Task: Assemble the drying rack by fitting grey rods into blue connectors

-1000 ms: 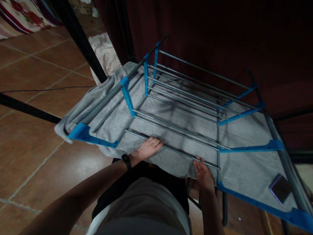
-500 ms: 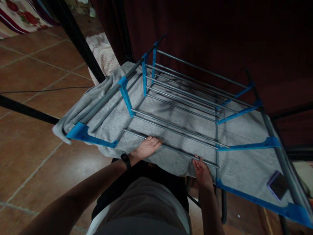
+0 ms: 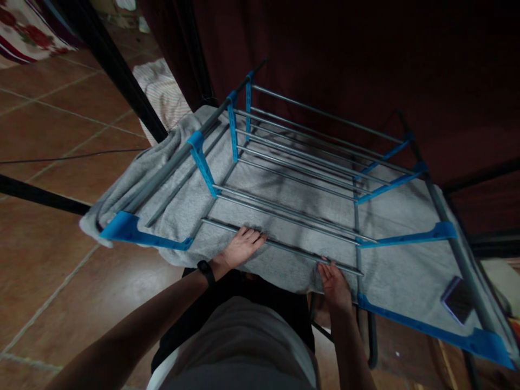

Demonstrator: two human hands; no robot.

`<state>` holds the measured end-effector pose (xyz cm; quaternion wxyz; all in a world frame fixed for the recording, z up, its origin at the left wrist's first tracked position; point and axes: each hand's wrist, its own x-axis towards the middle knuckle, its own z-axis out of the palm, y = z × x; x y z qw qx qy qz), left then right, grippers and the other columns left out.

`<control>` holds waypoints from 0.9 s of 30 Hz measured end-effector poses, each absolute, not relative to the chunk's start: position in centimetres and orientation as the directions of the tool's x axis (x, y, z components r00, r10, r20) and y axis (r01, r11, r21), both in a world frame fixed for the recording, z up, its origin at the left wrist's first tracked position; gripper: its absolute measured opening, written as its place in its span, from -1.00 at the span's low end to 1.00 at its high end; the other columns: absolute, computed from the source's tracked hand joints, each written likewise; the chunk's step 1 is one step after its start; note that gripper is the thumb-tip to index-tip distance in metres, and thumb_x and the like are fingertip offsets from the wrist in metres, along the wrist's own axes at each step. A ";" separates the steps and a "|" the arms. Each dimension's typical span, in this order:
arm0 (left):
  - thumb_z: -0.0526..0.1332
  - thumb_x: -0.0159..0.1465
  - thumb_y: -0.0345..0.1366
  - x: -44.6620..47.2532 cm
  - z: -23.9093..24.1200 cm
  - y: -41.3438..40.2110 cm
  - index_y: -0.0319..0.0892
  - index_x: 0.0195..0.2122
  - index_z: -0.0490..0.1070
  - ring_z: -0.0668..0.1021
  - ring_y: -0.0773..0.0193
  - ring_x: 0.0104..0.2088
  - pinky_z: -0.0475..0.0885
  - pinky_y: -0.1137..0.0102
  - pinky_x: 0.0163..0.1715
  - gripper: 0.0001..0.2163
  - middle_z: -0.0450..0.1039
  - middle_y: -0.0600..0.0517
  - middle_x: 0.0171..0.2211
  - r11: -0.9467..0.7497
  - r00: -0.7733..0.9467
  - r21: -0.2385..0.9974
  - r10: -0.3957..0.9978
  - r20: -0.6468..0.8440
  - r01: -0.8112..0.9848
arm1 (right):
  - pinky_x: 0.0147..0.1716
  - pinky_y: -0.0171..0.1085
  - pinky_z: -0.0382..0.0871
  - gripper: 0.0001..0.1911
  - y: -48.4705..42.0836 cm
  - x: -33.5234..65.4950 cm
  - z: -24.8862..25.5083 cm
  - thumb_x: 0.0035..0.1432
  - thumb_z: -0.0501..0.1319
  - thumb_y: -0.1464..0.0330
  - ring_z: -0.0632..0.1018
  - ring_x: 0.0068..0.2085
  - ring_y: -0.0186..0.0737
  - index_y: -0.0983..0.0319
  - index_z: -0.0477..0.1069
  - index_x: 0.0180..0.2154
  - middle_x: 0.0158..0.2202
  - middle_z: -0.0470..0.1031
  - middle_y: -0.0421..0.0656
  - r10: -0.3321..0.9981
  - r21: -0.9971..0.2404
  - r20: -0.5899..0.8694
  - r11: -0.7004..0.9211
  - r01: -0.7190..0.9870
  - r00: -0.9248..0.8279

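Observation:
A thin grey metal rod (image 3: 290, 249) lies crosswise close to my body, with both my hands on it. My left hand (image 3: 245, 246), with a black band on the wrist, is closed over the rod left of its middle. Nearer the right end, my right hand (image 3: 334, 281) grips it from below, fingers partly hidden. Beyond stands a rack frame (image 3: 292, 219) of grey tubes joined by blue plastic brackets (image 3: 203, 172). The rod's ends lie by the frame's inner uprights; whether they are joined to them I cannot tell.
A grey blanket (image 3: 398, 271) covers the surface under the frame. A phone (image 3: 458, 299) rests on it at the right. Loose tubes (image 3: 187, 176) lie at the left. Black metal posts (image 3: 117, 70) stand by a dark red curtain (image 3: 345, 65). The floor (image 3: 44, 265) is brown tile.
The view has shifted slightly, so the frame sits a little further left. Both hands keep their hold on the rod, which has hardly moved against the frame.

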<state>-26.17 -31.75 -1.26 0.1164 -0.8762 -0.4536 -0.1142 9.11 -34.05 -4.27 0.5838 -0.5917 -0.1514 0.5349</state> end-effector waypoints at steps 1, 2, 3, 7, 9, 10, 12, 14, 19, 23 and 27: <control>0.13 0.44 -0.47 -26.2 -1.3 -31.7 -0.19 0.15 0.39 0.54 0.17 -0.15 0.36 0.25 -0.07 -0.71 0.51 -0.02 -0.21 -0.561 0.562 -0.102 0.766 0.312 0.822 | 0.12 -0.08 0.58 -0.75 -34.0 9.1 -4.3 0.00 0.49 0.21 0.69 -0.15 -0.21 0.15 0.53 -0.34 -0.23 0.68 -0.18 0.800 -0.850 -0.460 -0.271 -0.451 0.386; 0.12 0.44 -0.47 -26.2 -1.4 -31.7 -0.19 0.15 0.39 0.54 0.17 -0.15 0.36 0.26 -0.07 -0.71 0.51 -0.02 -0.21 -0.561 0.562 -0.103 0.764 0.317 0.821 | 0.11 -0.09 0.59 -0.75 -34.0 9.1 -4.4 -0.01 0.49 0.21 0.69 -0.17 -0.21 0.15 0.53 -0.34 -0.24 0.68 -0.18 0.796 -0.847 -0.464 -0.270 -0.458 0.389; 0.12 0.44 -0.48 -26.2 -1.4 -31.7 -0.19 0.15 0.40 0.54 0.18 -0.16 0.37 0.26 -0.07 -0.71 0.51 -0.01 -0.21 -0.562 0.562 -0.105 0.762 0.322 0.821 | 0.09 -0.10 0.59 -0.76 -34.0 9.1 -4.4 -0.01 0.49 0.21 0.69 -0.18 -0.22 0.15 0.53 -0.35 -0.25 0.68 -0.18 0.794 -0.844 -0.468 -0.270 -0.464 0.388; 0.12 0.43 -0.49 -26.3 -1.8 -31.6 -0.22 0.09 0.41 0.54 0.18 -0.16 0.38 0.25 -0.05 -0.75 0.52 -0.02 -0.21 -0.567 0.567 -0.112 0.746 0.349 0.816 | 0.03 -0.13 0.63 -0.78 -33.9 9.2 -4.5 -0.02 0.50 0.25 0.69 -0.22 -0.23 0.15 0.53 -0.36 -0.29 0.69 -0.20 0.791 -0.833 -0.478 -0.270 -0.482 0.383; 0.12 0.43 -0.49 -26.3 -1.9 -31.5 -0.23 0.06 0.42 0.54 0.18 -0.16 0.38 0.25 -0.05 -0.78 0.52 -0.03 -0.20 -0.573 0.570 -0.113 0.738 0.361 0.812 | -0.02 -0.17 0.65 -0.78 -33.9 9.2 -4.5 -0.01 0.50 0.25 0.70 -0.22 -0.22 0.15 0.53 -0.37 -0.29 0.69 -0.19 0.792 -0.831 -0.476 -0.262 -0.491 0.383; 0.12 0.43 -0.49 -26.4 -2.0 -31.5 -0.23 0.05 0.43 0.54 0.18 -0.16 0.39 0.26 -0.05 -0.79 0.52 -0.03 -0.20 -0.575 0.572 -0.112 0.735 0.365 0.811 | -0.04 -0.18 0.65 -0.79 -33.9 9.2 -4.5 -0.01 0.50 0.26 0.70 -0.22 -0.22 0.16 0.54 -0.36 -0.29 0.69 -0.18 0.795 -0.831 -0.473 -0.257 -0.494 0.381; 0.12 0.44 -0.48 -26.4 -2.0 -31.5 -0.22 0.03 0.43 0.55 0.18 -0.17 0.39 0.26 -0.05 -0.80 0.52 -0.03 -0.19 -0.575 0.570 -0.107 0.737 0.364 0.811 | -0.07 -0.20 0.66 -0.80 -34.0 9.2 -4.4 0.00 0.51 0.27 0.71 -0.22 -0.23 0.15 0.54 -0.36 -0.27 0.70 -0.18 0.802 -0.831 -0.466 -0.251 -0.496 0.375; 0.12 0.44 -0.48 -26.4 -1.9 -31.5 -0.21 0.03 0.43 0.55 0.19 -0.17 0.39 0.26 -0.04 -0.80 0.52 -0.02 -0.20 -0.571 0.566 -0.100 0.747 0.350 0.815 | -0.06 -0.20 0.66 -0.81 -34.1 9.2 -4.3 0.01 0.50 0.28 0.71 -0.21 -0.24 0.15 0.55 -0.35 -0.27 0.71 -0.18 0.808 -0.833 -0.460 -0.249 -0.494 0.368; 0.12 0.43 -0.48 -26.4 -1.8 -31.5 -0.19 0.03 0.43 0.55 0.18 -0.15 0.39 0.26 -0.04 -0.79 0.53 -0.02 -0.20 -0.563 0.559 -0.089 0.767 0.315 0.822 | 0.01 -0.20 0.63 -0.83 -34.3 9.1 -4.2 0.03 0.50 0.29 0.70 -0.15 -0.25 0.15 0.56 -0.35 -0.25 0.71 -0.18 0.816 -0.830 -0.455 -0.244 -0.502 0.356; 0.13 0.43 -0.47 -26.4 -1.9 -31.5 -0.21 0.05 0.44 0.56 0.17 -0.16 0.39 0.25 -0.04 -0.78 0.54 -0.03 -0.19 -0.561 0.555 -0.085 0.765 0.327 0.823 | 0.01 -0.18 0.63 -0.84 -34.2 8.9 -4.1 0.03 0.49 0.29 0.70 -0.16 -0.25 0.15 0.56 -0.36 -0.25 0.70 -0.18 0.808 -0.832 -0.457 -0.242 -0.499 0.372; 0.14 0.42 -0.48 -26.3 -1.8 -31.6 -0.20 0.03 0.46 0.57 0.17 -0.16 0.40 0.24 -0.03 -0.79 0.55 -0.04 -0.19 -0.552 0.541 -0.065 0.778 0.321 0.832 | -0.02 -0.20 0.64 -0.84 -34.2 8.8 -4.1 0.04 0.48 0.29 0.70 -0.20 -0.26 0.17 0.54 -0.38 -0.28 0.69 -0.18 0.799 -0.829 -0.464 -0.240 -0.505 0.382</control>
